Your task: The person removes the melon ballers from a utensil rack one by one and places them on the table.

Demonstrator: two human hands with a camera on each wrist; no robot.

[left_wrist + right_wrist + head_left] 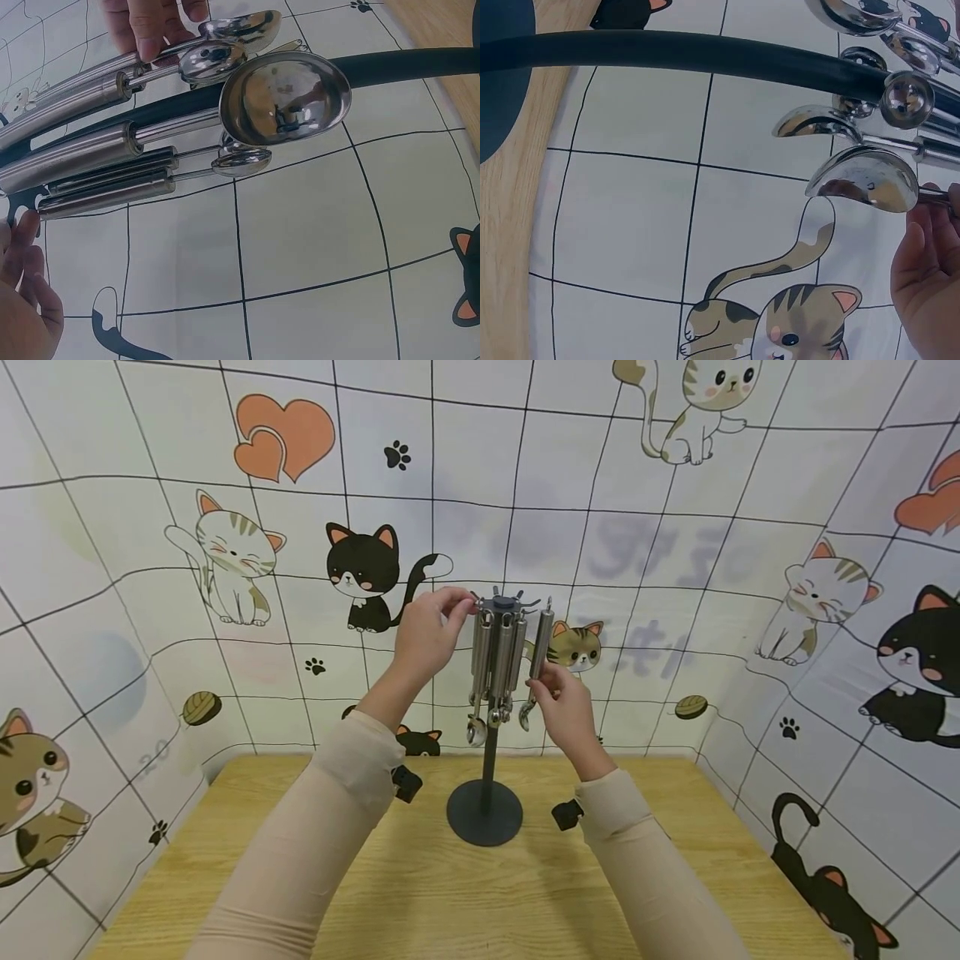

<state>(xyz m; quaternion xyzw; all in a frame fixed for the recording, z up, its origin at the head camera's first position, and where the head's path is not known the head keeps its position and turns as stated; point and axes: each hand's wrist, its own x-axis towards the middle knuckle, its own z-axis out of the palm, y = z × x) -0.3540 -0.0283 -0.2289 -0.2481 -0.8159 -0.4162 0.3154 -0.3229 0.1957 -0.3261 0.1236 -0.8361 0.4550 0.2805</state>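
A dark stand with a round base and a ring of hooks on top carries several shiny metal scoops, hanging bowls down. My left hand is at the left of the stand's top, where its thumb and forefinger pinch a hook. My right hand pinches another scoop low on its handle, just above the bowl. That scoop tilts slightly at the right of the others, its handle's tip close to a hook; whether it hangs there I cannot tell. Its bowl shows in the right wrist view.
The stand's base rests on a light wooden table. Behind and at both sides rise white walls with grid lines and printed cats. A small black device sits beneath the right wrist, another beside the left.
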